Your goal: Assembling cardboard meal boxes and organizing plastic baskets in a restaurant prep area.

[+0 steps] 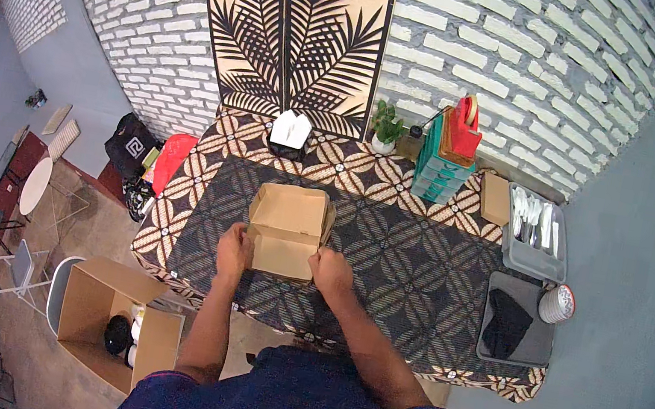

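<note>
A brown cardboard takeaway box point(281, 256) lies with its lid raised on the dark patterned cloth point(410, 279) near the table's front. Its inside, facing up, shows bare cardboard. My left hand point(232, 253) is closed on the box's left side near the front corner. On the opposite side, my right hand point(331, 273) grips the right wall with its fingers curled in. Part of the fingers of both hands is hidden behind the box walls.
Along the back stand a tissue holder point(290, 132), a potted plant point(387, 128) and a teal drawer unit point(443, 167). To the right are a plastic bin of packed cutlery point(537, 235), a grey tray point(515, 346) and stacked paper bowls point(557, 305). A large open carton point(160, 344) stands lower left.
</note>
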Demonstrator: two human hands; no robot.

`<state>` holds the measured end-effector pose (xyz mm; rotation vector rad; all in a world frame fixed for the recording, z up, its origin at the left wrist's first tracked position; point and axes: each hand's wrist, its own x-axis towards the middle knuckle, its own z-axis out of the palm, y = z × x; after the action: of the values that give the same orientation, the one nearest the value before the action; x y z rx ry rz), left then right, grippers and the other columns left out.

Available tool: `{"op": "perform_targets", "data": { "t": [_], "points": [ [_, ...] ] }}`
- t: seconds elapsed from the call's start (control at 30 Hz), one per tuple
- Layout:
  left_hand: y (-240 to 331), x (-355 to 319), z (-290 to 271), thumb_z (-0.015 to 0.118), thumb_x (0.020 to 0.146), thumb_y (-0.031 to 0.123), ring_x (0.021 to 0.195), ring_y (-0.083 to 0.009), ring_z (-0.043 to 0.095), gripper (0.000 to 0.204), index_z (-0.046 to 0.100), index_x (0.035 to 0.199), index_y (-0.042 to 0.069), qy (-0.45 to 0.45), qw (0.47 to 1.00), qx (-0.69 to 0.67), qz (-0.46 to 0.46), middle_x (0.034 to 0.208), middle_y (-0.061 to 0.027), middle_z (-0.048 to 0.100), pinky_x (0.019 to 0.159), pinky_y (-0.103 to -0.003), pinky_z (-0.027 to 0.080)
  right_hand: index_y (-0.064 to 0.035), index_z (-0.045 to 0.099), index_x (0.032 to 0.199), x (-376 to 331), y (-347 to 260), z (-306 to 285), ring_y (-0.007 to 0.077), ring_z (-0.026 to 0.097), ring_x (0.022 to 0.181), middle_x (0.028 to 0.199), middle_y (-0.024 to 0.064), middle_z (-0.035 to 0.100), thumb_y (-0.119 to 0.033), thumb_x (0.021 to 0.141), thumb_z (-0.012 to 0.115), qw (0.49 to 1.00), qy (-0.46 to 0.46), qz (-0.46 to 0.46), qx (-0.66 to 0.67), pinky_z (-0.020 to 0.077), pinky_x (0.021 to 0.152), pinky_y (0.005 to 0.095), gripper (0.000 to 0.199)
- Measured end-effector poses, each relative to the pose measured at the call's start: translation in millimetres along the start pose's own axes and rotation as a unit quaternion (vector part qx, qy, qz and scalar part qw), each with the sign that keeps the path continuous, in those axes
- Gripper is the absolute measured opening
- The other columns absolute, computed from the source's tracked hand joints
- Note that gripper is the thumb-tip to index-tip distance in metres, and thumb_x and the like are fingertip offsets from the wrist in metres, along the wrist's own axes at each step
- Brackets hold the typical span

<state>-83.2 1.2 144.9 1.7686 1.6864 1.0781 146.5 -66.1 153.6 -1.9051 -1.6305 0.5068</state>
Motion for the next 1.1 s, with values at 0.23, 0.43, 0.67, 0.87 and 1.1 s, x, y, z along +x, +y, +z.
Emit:
{"op": "perform_targets", "data": {
  "t": [0.23, 0.43, 0.67, 0.87, 1.1],
  "points": [
    [36.2, -4.9, -13.5, 0.06, 0.088, 0.012, 0.082, -0.0389, 0.063, 0.021, 0.061, 0.105, 0.0, 0.033, 0.979, 0.178, 0.09, 0.095, -0.022, 0.066, 0.078, -0.042, 0.051, 0.0024, 0.062, 0.107, -1.8, -19.4, -25.7, 0.0416, 0.066, 0.078, 0.082, 0.024, 0.066, -0.024, 0.09, 0.055, 0.998, -0.049, 0.021, -0.031, 0.0533, 0.072, 0.0515, 0.032],
    [86.9, -26.3, -33.5, 0.052, 0.092, 0.005, 0.096, -0.0221, 0.057, 0.018, 0.051, 0.109, -0.002, 0.052, 0.994, -0.1, -0.008, 0.1, -0.0151, 0.058, 0.084, -0.032, 0.046, 0.0044, 0.054, 0.118, -21.3, -14.8, -69.7, 0.0368, 0.063, 0.091, 0.098, 0.0225, 0.06, -0.015, 0.091, 0.055, 0.983, 0.07, -0.121, 0.119, 0.0526, 0.08, 0.0437, 0.033],
    [99.9, -76.6, 23.1, 0.061, 0.09, 0.011, 0.102, -0.0184, 0.054, 0.05, 0.041, 0.136, 0.002, -0.26, 0.927, -0.267, -0.03, 0.117, -0.0104, 0.053, 0.087, -0.032, 0.046, 0.001, 0.048, 0.124, -86.1, 69.2, -126.3, 0.039, 0.06, 0.104, 0.11, 0.0254, 0.058, -0.014, 0.089, 0.059, 0.95, 0.059, 0.01, 0.308, 0.0489, 0.089, 0.0417, 0.039],
    [79.9, -114.5, 143.6, 0.061, 0.093, 0.02, 0.099, -0.0179, 0.057, 0.033, 0.061, 0.119, -0.001, -0.327, 0.91, -0.25, 0.046, 0.115, -0.0107, 0.06, 0.085, -0.032, 0.047, 0.0014, 0.051, 0.12, -135.3, 203.4, -111.8, 0.0337, 0.064, 0.09, 0.099, 0.0207, 0.063, -0.011, 0.092, 0.051, 0.985, 0.078, 0.079, 0.131, 0.0494, 0.081, 0.038, 0.031],
    [82.2, -128.8, 183.8, 0.058, 0.092, 0.014, 0.106, -0.0182, 0.057, 0.045, 0.048, 0.134, 0.0, -0.356, 0.871, -0.317, -0.116, 0.118, -0.0102, 0.063, 0.096, -0.031, 0.043, 0.0, 0.052, 0.129, -132.9, 224.7, -116.9, 0.0398, 0.064, 0.1, 0.109, 0.0268, 0.064, -0.015, 0.094, 0.052, 0.978, -0.017, 0.103, 0.181, 0.0494, 0.086, 0.0422, 0.038]
  ]
}}
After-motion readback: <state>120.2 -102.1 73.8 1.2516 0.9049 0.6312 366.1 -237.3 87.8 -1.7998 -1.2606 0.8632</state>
